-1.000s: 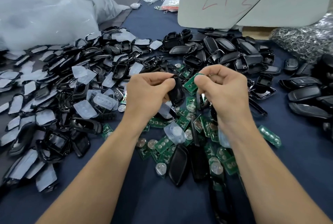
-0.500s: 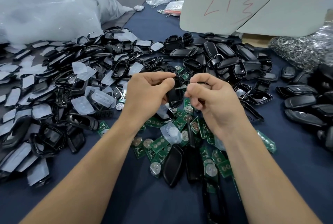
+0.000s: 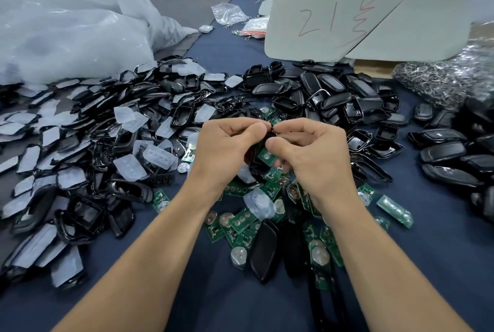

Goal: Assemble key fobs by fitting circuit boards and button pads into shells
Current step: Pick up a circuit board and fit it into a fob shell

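A glossy black plastic fob shell (image 3: 270,135) is held raised over the dark blue cloth-covered bench (image 3: 441,251), pinched in the curled left hand (image 3: 227,147), so that a small green circuit board (image 3: 266,156), apparently in the narrow grip of the right hand (image 3: 316,156), can be seated, with both wrists bent inward and knuckles up.

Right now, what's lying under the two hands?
Green circuit boards, a translucent button pad and a black shell half on the blue cloth. The left hand and right hand grip the held shell; fingers cover its inside.
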Available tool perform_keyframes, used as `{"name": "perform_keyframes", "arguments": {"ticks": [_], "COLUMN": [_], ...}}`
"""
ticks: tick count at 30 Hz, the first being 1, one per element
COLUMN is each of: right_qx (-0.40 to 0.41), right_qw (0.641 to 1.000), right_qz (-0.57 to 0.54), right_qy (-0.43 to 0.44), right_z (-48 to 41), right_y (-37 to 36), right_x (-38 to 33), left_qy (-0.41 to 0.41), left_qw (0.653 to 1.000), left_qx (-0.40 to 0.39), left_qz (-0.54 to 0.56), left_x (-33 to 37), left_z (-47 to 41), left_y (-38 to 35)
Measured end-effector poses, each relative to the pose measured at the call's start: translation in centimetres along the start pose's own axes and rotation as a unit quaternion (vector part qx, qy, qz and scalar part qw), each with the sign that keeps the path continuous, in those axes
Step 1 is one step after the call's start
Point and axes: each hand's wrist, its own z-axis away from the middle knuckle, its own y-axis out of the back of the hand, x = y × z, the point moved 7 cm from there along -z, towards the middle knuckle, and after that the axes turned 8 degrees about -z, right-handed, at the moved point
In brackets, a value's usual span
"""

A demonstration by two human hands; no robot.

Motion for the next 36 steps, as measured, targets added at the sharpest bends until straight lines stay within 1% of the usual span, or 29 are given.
{"name": "perform_keyframes", "arguments": {"ticks": [2, 4, 6, 7, 9, 12, 16, 20, 22, 24, 27, 29, 33, 36], "right_qx": [0.022, 0.066, 0.109, 0.123, 0.140, 0.151, 0.155, 0.163, 0.161, 0.140, 0.082, 0.064, 0.090, 0.119], "right_qw": [0.999, 0.996, 0.990, 0.988, 0.985, 0.987, 0.988, 0.986, 0.986, 0.990, 0.995, 0.997, 0.994, 0.989], "right_qz": [-0.024, -0.055, -0.084, -0.097, -0.097, -0.044, -0.007, 0.008, 0.015, 0.000, -0.049, -0.032, 0.004, 0.044], "right_qy": [0.004, 0.005, 0.003, 0.001, 0.001, 0.011, 0.010, 0.022, 0.027, 0.032, 0.035, 0.043, 0.058, 0.074], "right_z": [-0.2, -0.5, -0.6, -0.7, -0.8, -0.8, -0.5, -0.6, -0.8, -1.0, -1.0, -1.0, -0.9, -0.6], "right_y": [0.4, 1.3, 2.1, 2.3, 2.8, 3.1, 3.2, 3.4, 3.5, 3.3, 2.4, 1.9, 1.9, 2.0], "right_x": [0.1, 0.2, 0.3, 0.4, 0.6, 0.4, 0.2, 0.0, 0.1, 0.1, 0.0, -0.1, -0.3, -0.7], "left_qy": [0.017, 0.027, 0.002, -0.011, -0.010, 0.003, 0.010, 0.041, 0.050, 0.051, 0.053, 0.051, 0.037, 0.042], "left_qw": [0.999, 0.993, 0.989, 0.988, 0.992, 0.996, 0.996, 0.998, 0.998, 0.998, 0.998, 0.998, 0.997, 0.997], "left_qx": [-0.035, -0.103, -0.147, -0.151, -0.127, -0.084, -0.085, -0.043, -0.030, -0.026, -0.026, -0.031, -0.051, -0.047], "left_qz": [0.029, 0.056, 0.007, -0.017, -0.015, 0.016, 0.025, 0.028, 0.007, -0.010, -0.008, 0.006, 0.034, 0.046], "left_x": [-0.1, 0.0, 0.4, 0.5, 0.5, 0.3, 0.2, -0.4, -0.7, -0.8, -0.7, -0.5, 0.1, 0.1], "left_z": [0.0, 0.2, 0.4, 0.5, 0.4, 0.0, 0.2, 0.1, -0.1, -0.1, 0.1, 0.2, 0.3, 0.3], "left_y": [-0.4, -1.0, -1.6, -1.8, -1.8, -1.3, -1.5, -1.5, -1.4, -1.5, -1.7, -1.7, -1.9, -2.0]}}
